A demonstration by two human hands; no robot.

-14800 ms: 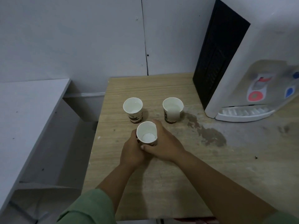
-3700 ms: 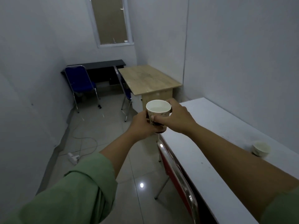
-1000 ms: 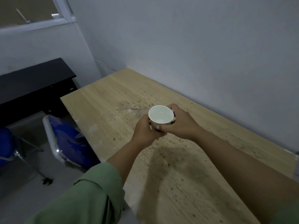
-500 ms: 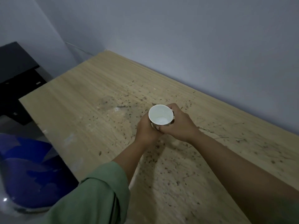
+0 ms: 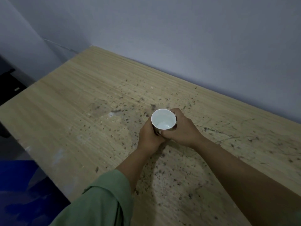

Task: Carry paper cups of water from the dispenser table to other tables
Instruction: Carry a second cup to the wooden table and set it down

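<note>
Wooden table (image 5: 68, 111): one paper cup (image 5: 163, 119), two hands.

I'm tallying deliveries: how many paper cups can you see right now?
1. The paper cup is held between the left hand and right hand over the wooden table. None elsewhere in view.

Paper cup (image 5: 163, 119): white inside, no print readable; its outer wall is covered by both hands.
Wooden table (image 5: 81, 111): dark specks and scratches only, no lettering.
Wall (image 5: 179, 30): plain, no sign or label.
</note>
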